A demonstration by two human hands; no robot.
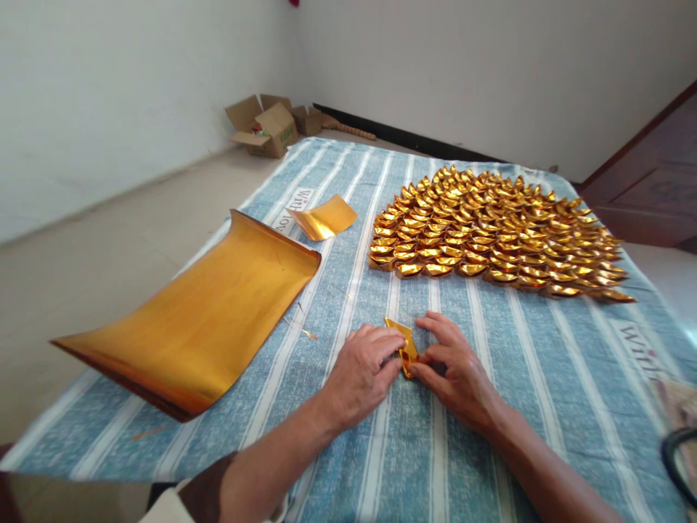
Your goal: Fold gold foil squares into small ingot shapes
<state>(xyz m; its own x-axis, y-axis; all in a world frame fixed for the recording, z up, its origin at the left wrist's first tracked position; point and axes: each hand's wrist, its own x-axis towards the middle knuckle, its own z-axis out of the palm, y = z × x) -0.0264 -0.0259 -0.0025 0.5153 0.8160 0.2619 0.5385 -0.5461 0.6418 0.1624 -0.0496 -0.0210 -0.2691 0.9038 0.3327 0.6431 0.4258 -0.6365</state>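
A small folded piece of gold foil paper (406, 347) lies on the striped cloth between my two hands. My left hand (366, 369) grips its left side, thumb and fingers closed on it. From the right, my right hand (458, 367) pinches the lower right edge with thumb and index finger, its other fingers stretched forward. Beyond my hands, many folded gold paper ingots (484, 236) stand in close rows. To the left is a large curled stack of gold foil sheets (201, 312). A smaller curved gold sheet (327, 216) rests past it.
A blue and white striped cloth (305, 392) covers the table. Thin gold scraps (309, 334) lie beside the large sheets. An open cardboard box (266, 131) stands on the floor by the wall. A dark curved object (678, 457) sits at the right edge.
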